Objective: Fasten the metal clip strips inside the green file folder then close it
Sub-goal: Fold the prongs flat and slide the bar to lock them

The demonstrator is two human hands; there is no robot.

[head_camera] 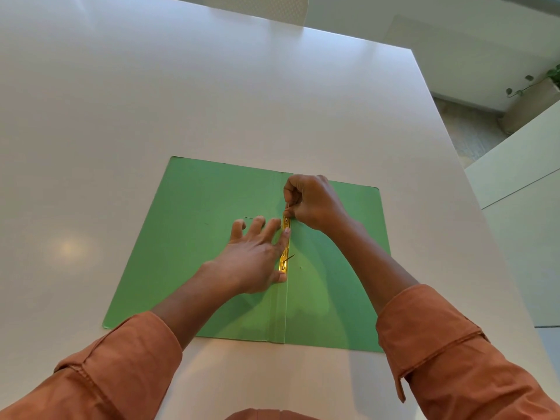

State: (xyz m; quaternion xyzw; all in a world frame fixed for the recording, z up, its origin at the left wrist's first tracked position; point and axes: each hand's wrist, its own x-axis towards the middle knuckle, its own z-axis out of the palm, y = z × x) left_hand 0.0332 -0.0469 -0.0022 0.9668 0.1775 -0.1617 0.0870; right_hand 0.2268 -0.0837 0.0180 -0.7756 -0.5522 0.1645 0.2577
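Orange sleeves (pixel 448 353) reach toward 12 o'clock over the open green file folder (pixel 194 256), flat on the bench (pixel 212 101). Its gold clip strip (pixel 285 256) runs 6-to-12 along the spine. Left hand (pixel 251 253) presses it, fingers spread; right hand (pixel 315 201), nearer the far end, pinches an upright prong.

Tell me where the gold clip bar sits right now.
In the head view, the gold clip bar lies along the open green folder's centre fold, between both hands.

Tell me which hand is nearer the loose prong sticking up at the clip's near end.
Left. The left hand lies flat beside the prong, thumb near it; the right hand pinches the far prong further up the clip.
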